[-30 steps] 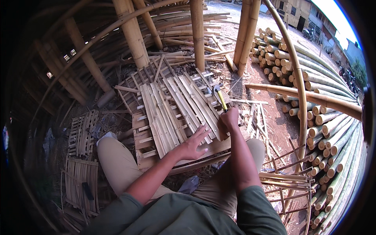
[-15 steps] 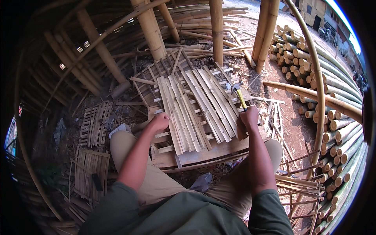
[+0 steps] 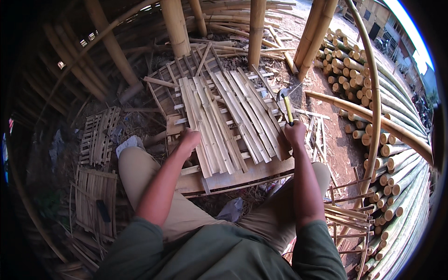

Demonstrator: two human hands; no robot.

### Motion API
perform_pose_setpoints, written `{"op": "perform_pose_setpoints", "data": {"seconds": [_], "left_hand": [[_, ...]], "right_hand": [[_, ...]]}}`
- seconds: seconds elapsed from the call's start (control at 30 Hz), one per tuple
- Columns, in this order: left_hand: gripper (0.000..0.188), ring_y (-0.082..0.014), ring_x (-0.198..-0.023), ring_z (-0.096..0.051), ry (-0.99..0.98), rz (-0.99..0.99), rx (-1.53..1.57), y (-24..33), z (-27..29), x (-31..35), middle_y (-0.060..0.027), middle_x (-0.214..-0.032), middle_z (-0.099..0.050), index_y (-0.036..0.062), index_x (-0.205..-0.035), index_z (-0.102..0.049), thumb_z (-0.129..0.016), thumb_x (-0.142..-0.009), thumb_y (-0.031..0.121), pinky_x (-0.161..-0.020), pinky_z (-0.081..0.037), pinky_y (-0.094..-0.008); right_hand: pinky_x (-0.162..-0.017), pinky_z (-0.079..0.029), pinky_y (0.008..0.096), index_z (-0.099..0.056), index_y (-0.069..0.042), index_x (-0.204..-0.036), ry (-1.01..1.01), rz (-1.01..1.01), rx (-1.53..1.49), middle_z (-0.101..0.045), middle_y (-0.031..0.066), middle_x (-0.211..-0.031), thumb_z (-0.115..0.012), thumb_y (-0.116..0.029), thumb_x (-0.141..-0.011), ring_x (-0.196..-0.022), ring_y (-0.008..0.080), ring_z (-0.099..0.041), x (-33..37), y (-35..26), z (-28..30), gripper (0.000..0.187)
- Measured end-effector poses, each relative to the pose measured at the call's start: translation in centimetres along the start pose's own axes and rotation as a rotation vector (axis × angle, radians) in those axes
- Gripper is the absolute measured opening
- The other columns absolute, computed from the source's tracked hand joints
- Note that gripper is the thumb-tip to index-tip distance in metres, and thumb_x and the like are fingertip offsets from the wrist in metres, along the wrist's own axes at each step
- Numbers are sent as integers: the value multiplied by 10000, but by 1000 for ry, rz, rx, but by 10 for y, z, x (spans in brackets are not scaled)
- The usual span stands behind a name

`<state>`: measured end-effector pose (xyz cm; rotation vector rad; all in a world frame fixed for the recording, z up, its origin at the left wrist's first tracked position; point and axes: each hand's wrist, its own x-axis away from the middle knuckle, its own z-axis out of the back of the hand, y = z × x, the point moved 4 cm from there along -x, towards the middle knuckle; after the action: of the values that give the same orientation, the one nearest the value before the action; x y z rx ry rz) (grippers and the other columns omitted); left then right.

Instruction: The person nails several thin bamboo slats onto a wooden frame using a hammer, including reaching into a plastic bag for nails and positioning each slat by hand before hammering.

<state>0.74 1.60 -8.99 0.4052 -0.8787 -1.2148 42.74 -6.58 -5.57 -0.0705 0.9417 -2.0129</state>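
A panel of pale bamboo slats (image 3: 215, 123) lies across thin crosspieces on a low wooden board (image 3: 224, 181) before my knees. My left hand (image 3: 190, 140) is closed at the panel's left edge, fingers curled against the outer slat. Whatever it pinches is too small or hidden to make out. On the opposite side, my right hand (image 3: 295, 133) grips a hammer (image 3: 288, 108) by its yellow and black handle. The hammer's metal head points away from me, over the panel's far right edge.
Upright bamboo posts (image 3: 256, 35) stand beyond the panel. Cut bamboo poles (image 3: 392, 163) are stacked at the right, near a slanting pole (image 3: 373, 116). Smaller slatted panels (image 3: 99, 135) lie at the left. Loose strips (image 3: 347, 217) sit by my right knee.
The whole view has shifted slightly, moving the panel left and up in the picture. The hammer has shifted a little to the right relative to the panel. Both hands stay closed.
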Motion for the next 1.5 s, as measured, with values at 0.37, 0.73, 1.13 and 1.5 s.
{"op": "perform_pose_setpoints", "data": {"seconds": [0.37, 0.73, 1.13, 1.5], "left_hand": [[351, -265, -909, -600, -161, 90, 694, 19, 2, 26, -145, -983, -599, 9, -980, -563, -531, -688, 202, -779, -506, -451], [438, -252, -869, -610, -29, 127, 653, -8, 4, -12, -123, -971, -622, 16, -1046, -598, -610, -708, 295, -760, -517, -402], [480, -243, -669, -624, 240, -39, 547, 3, 43, -29, -149, -695, -643, -69, -787, -657, -618, -711, 404, -646, -483, -387], [779, -368, -1405, -226, 332, -657, -312, 74, -13, 69, -212, -1451, -307, 2, -1408, -305, -673, -789, 300, -1145, -39, -582]], "right_hand": [[-642, -501, 431, -663, 72, -758, 5, -33, -46, -612, 263, -639, -653, -196, -751, -610, 366, -646, 1, -6, 19, 269], [-547, -452, 415, -619, 66, -686, -9, -52, -136, -562, 203, -546, -639, -196, -781, -482, 275, -565, 21, -29, 25, 279], [-782, -475, 489, -667, 41, -774, -143, -30, -56, -545, 250, -886, -648, -193, -789, -801, 419, -580, 84, -53, -2, 235], [-810, -468, 470, -664, 56, -764, -228, -7, -26, -539, 276, -831, -642, -210, -824, -856, 420, -557, 82, -55, 2, 274]]}}
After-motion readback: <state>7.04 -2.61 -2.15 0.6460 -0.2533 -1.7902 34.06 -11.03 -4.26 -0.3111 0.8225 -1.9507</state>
